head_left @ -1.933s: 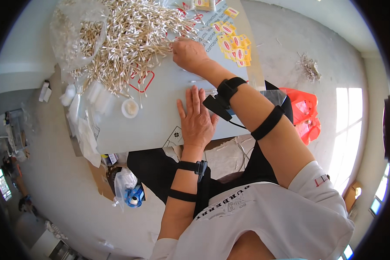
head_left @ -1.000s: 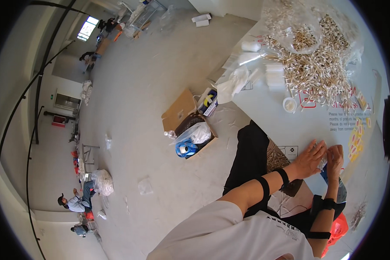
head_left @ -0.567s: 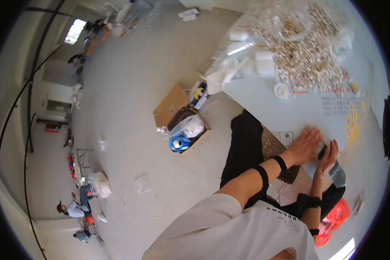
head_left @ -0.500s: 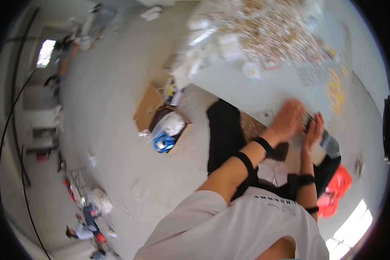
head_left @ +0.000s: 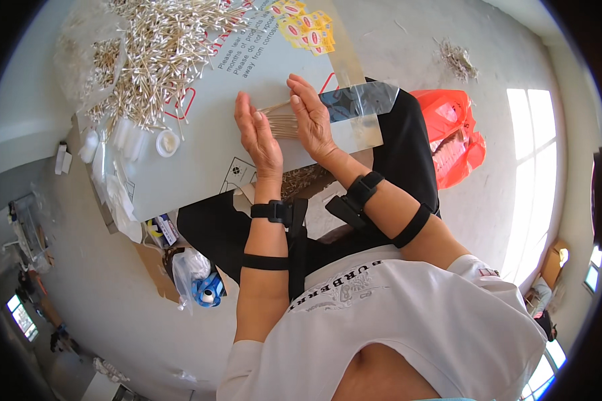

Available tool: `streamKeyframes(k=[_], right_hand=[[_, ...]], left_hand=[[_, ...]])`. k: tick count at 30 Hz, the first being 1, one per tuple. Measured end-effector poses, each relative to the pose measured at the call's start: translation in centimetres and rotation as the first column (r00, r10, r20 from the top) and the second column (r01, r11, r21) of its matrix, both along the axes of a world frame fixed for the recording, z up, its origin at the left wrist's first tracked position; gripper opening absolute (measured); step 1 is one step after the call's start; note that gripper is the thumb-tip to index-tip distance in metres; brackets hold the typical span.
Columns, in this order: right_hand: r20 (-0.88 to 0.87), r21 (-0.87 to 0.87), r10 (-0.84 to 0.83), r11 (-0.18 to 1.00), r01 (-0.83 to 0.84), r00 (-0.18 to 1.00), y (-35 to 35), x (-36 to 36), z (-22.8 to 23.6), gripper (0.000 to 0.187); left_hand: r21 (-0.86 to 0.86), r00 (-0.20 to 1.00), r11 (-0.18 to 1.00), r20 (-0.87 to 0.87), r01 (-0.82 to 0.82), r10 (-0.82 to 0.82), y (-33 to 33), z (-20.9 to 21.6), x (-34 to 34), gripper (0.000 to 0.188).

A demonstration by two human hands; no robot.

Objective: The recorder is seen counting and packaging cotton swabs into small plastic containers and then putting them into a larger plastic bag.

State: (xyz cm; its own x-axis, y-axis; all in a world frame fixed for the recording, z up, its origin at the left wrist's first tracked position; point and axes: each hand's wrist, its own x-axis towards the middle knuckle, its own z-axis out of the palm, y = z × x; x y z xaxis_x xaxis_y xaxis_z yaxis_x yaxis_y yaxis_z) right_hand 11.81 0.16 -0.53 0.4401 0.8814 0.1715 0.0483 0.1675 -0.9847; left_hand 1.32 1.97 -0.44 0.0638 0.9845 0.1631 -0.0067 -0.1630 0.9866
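Note:
A bundle of cotton swabs (head_left: 282, 125) lies crosswise over the table, with its two ends between my palms. My left hand (head_left: 258, 137) presses against the bundle's left end, fingers together and pointing away from me. Against the right end rests my right hand (head_left: 312, 119), its fingers also held together and slightly curved. Just right of the right hand, a clear plastic sleeve (head_left: 374, 99) reaches over the table's edge above my dark-trousered leg. The swab tips at both ends are mostly hidden by my hands.
A big heap of loose cotton swabs (head_left: 151, 60) covers the table's far left. Yellow labels (head_left: 308, 30) lie at the far edge. Near the left edge are a small round tub (head_left: 167, 143) and clear containers (head_left: 131, 140). A red plastic bag (head_left: 448, 134) sits on the floor at right.
My view has swung round to the right, so the table now appears farther left. Both hands have come side by side, with the swab bundle now plainly seen between them.

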Motion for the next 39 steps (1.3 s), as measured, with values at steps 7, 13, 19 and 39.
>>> streamKeyframes(k=[7,13,19,39], right_hand=[[0.080,-0.055,0.043,0.998,-0.039,0.996,-1.5,2.4,0.9,0.025],[-0.037,-0.048,0.012,0.999,-0.014,0.999,-3.8,2.5,0.3,0.032],[-0.053,-0.028,0.001,1.000,-0.003,0.999,-4.6,0.8,0.3,0.035],[-0.047,0.043,-0.026,0.999,0.028,0.999,-0.8,-0.7,-0.5,0.036]], left_hand=[[0.230,0.723,0.937,-0.690,0.262,-0.033,0.7,1.2,-2.7,0.064],[0.037,0.263,0.875,-0.959,0.482,-0.104,-1.1,2.6,-3.1,0.073],[0.006,0.263,0.886,-0.956,0.463,-0.131,-2.7,2.5,-3.2,0.071],[0.172,0.410,0.948,-0.911,0.270,0.049,-1.8,1.6,-2.5,0.074]])
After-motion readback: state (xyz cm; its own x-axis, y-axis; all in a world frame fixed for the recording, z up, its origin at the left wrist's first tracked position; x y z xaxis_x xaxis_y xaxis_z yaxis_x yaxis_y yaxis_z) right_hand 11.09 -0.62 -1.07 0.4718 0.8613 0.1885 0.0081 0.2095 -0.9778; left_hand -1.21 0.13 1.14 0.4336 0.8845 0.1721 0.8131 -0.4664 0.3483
